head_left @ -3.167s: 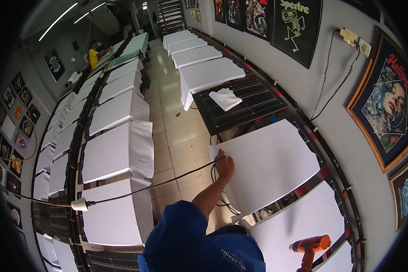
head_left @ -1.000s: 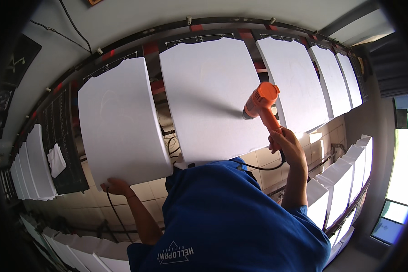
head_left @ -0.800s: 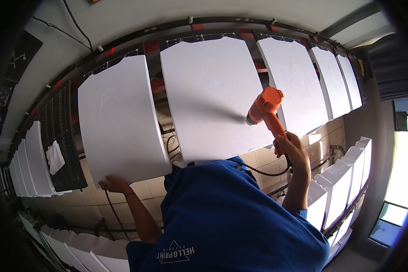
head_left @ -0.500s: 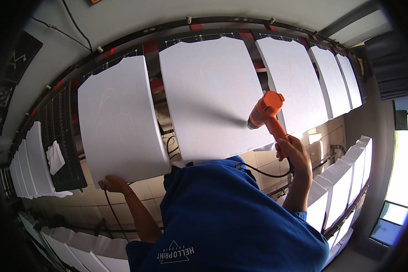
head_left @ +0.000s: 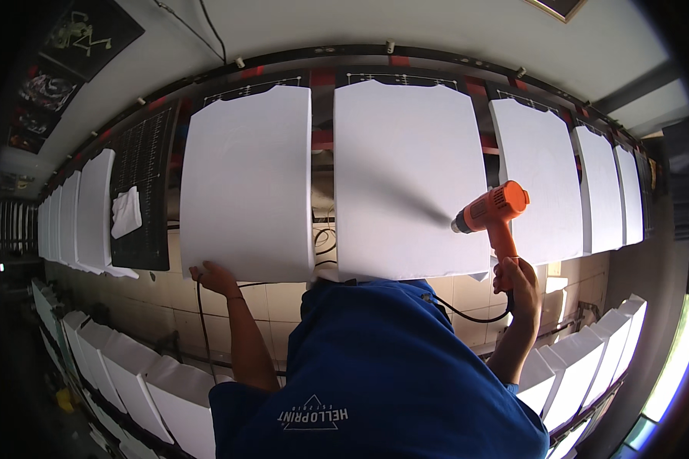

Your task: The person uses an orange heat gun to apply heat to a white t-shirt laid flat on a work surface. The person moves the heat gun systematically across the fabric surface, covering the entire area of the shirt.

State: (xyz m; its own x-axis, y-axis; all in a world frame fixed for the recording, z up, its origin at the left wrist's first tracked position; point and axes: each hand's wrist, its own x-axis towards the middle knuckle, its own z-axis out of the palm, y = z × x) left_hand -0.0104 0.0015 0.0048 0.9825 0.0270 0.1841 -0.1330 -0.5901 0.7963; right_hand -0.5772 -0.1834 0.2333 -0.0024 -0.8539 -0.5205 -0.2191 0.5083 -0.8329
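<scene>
My right hand (head_left: 520, 281) is wrapped round the handle of an orange heat gun (head_left: 494, 209). Its metal nozzle points left, above the right part of a board covered in white cloth (head_left: 398, 153); a dark shadow streak stretches up and left from the nozzle tip. On my left, my left hand (head_left: 216, 280) is closed on a dark cable (head_left: 202, 321) that hangs down from the fingers. That hand is at the lower left corner of another cloth-covered board (head_left: 245, 176); whether it touches the cloth, I cannot tell.
More white-covered boards (head_left: 540, 176) line the rack on both sides. A bare black board (head_left: 149, 153) with white markings carries a crumpled white cloth (head_left: 126, 212). Behind me, other white-covered boards (head_left: 122, 356) form a second row. A black cord (head_left: 467, 317) loops below the heat gun.
The view has turned, so the boards appear shifted right and straighter. The heat gun has tilted, its nozzle now pointing more level to the left. Both hands keep their hold.
</scene>
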